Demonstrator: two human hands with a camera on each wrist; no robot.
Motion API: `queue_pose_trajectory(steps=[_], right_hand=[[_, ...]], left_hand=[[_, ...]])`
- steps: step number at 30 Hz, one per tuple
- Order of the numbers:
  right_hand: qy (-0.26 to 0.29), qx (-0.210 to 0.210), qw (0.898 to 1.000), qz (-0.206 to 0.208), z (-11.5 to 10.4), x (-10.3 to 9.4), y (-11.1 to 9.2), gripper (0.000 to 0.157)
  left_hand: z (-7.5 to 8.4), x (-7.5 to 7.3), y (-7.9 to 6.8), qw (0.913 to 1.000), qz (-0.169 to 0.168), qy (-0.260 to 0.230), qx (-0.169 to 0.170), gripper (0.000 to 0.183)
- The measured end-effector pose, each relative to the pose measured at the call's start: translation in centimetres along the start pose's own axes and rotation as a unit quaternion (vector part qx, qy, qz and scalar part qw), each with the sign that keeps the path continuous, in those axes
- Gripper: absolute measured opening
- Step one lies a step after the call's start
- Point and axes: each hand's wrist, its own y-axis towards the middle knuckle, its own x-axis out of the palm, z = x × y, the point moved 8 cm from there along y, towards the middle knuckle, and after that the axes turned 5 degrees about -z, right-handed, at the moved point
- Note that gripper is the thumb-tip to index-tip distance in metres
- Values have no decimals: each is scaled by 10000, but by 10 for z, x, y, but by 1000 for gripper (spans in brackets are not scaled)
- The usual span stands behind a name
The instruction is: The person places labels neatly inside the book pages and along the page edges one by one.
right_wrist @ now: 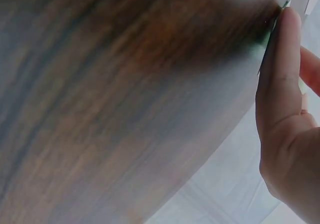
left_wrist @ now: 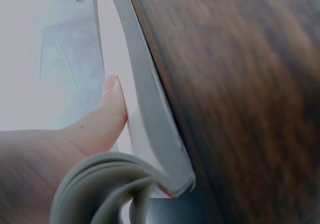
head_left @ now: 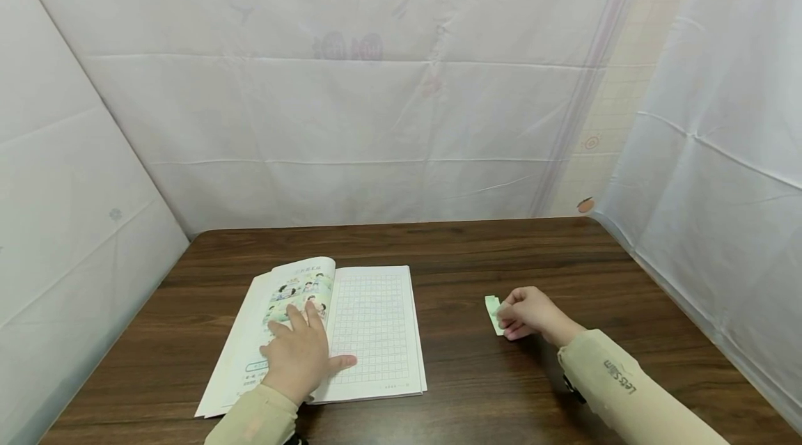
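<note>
An open workbook [head_left: 376, 333] lies at the left of the table, with a picture page on its left side and a grid page on its right. My left hand [head_left: 297, 354] rests spread on it, fingers over the picture page and thumb reaching onto the grid page. In the left wrist view, the thumb [left_wrist: 112, 109] lies along the book, and some pages curl up below. Off to the right, my right hand [head_left: 531, 313] pinches a pale green strip of paper [head_left: 491, 309], like a sticky note, at the table. The right wrist view shows only a sliver of green beyond the fingertips.
The dark wooden table [head_left: 457, 257] extends around the book and the green paper. White sheets hang behind it and at both sides, with the back sheet [head_left: 376, 118] coming down to the table's far edge.
</note>
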Motion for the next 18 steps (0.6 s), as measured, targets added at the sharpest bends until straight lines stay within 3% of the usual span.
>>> queue_pose_trajectory(steps=[10, 18], right_hand=[[-220, -17, 9997, 54, 1, 1, 3, 7], [-557, -147, 9981, 213, -2, 3, 2, 20]], left_hand=[[0, 1, 1, 10000, -9, -3, -3, 124], [0, 1, 1, 10000, -11, -20, -5, 123]])
